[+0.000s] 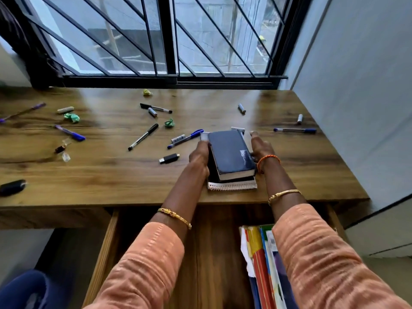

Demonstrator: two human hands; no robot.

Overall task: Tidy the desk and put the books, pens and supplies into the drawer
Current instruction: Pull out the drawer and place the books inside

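- Left hand [199, 152] grips one side of the book stack [231, 161]; right hand [262, 148] presses the other, fingers fairly straight.
- Stack sits on the desk [289, 175], near its front edge.
- Open drawer [104, 253] below already holds colourful books [258, 259].
- Left to do: pens [143, 137], markers, crumpled scraps scattered.
- Barred window [169, 36] behind.

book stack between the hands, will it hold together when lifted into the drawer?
Probably shifts: the book stack sits uneven, with the spiral notebook jutting out at the bottom. Left hand and right hand flank its sides, so squeezing likely steadies it.
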